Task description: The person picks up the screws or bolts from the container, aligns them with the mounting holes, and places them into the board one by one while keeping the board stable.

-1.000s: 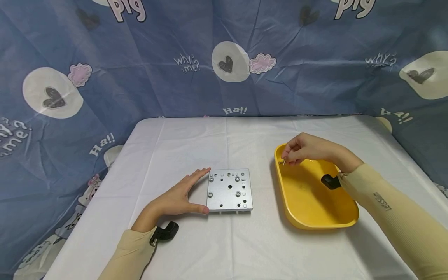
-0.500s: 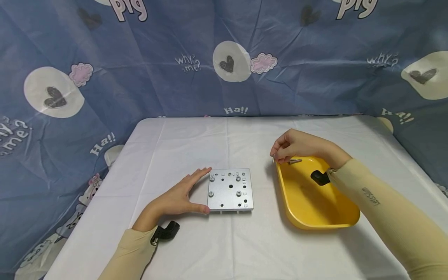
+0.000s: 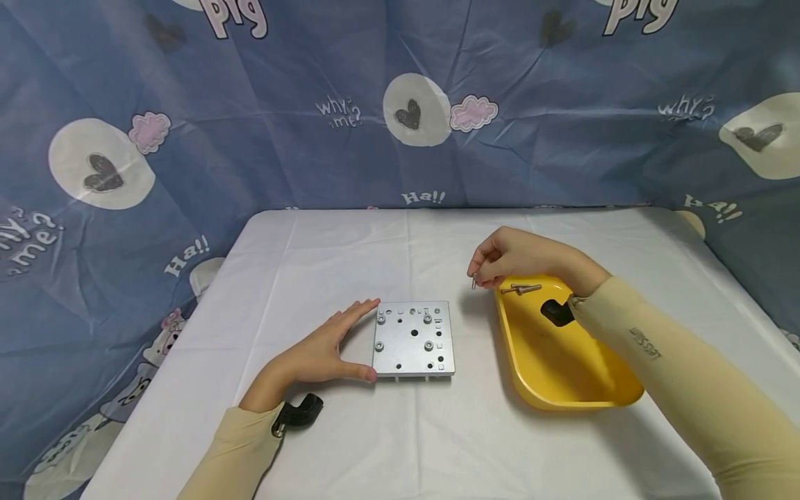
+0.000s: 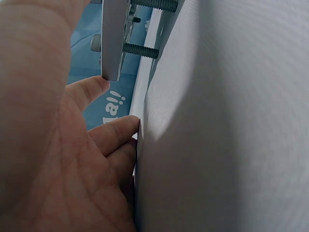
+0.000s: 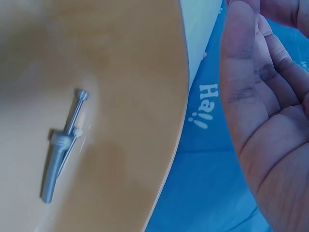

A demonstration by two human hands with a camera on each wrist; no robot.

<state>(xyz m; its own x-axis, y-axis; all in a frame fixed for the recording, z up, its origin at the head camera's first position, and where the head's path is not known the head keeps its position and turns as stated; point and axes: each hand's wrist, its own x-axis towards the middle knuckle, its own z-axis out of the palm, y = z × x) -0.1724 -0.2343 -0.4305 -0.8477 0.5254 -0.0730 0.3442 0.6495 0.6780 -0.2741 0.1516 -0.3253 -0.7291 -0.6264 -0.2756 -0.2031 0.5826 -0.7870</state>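
A square silver metal plate (image 3: 400, 355) with holes and several socket-head screws stands on the white table. My left hand (image 3: 315, 353) is spread along its left side, index fingertip at the far corner and thumb at the near one. In the left wrist view, a threaded screw shank (image 4: 141, 50) sticks out below the plate, and a fingertip touches the plate's edge. My right hand (image 3: 521, 255) pinches a small screw (image 3: 473, 281), its shank pointing down, above the table just left of the yellow bin's (image 3: 550, 361) far end.
Several loose screws (image 5: 57, 157) of different thickness lie together inside the bin at its far end, below my right hand. White cloth (image 3: 350, 437) covers the table, and a blue patterned curtain (image 3: 281, 153) hangs behind it.
My right hand has moved left from over the bin to beyond its left rim, carrying the small screw. Loose screws in the bin have come into view. The left hand stays at the plate.
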